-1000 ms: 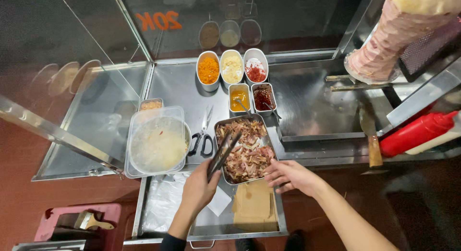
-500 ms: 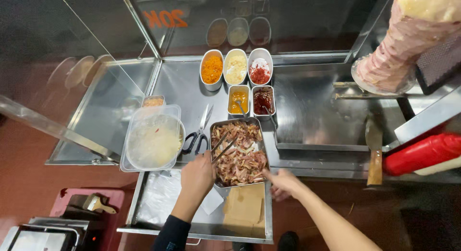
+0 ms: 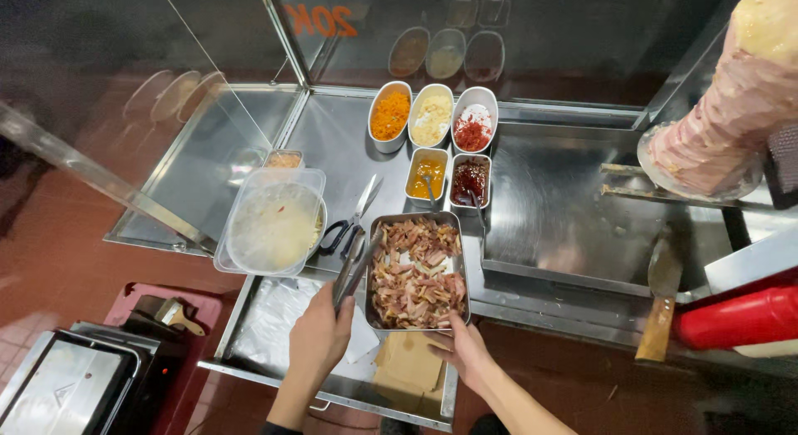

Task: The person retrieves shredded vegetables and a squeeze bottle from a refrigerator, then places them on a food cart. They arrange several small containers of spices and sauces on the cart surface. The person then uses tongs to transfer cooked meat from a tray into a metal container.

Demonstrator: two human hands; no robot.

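A metal tray [image 3: 371, 260] full of sliced cooked meat [image 3: 416, 273] sits on the steel counter. My left hand [image 3: 320, 335] grips metal tongs [image 3: 353, 269] that lie along the tray's left rim. My right hand [image 3: 461, 348] holds the tray's near edge with its fingers curled on the rim. Below the tray lie brown paper bags [image 3: 411, 364].
Scissors [image 3: 353, 215] and a lidded plastic tub [image 3: 274, 223] lie left of the tray. Several sauce and topping dishes [image 3: 432, 115] stand behind it. A meat spit [image 3: 731, 102] rises at right, with a spatula [image 3: 661, 306] and a red bottle [image 3: 740, 318]. A grill press [image 3: 62, 385] is at bottom left.
The view has shifted slightly. My left hand stays on the tongs at the tray's left side, and my right hand has moved in to hold the tray's near edge.
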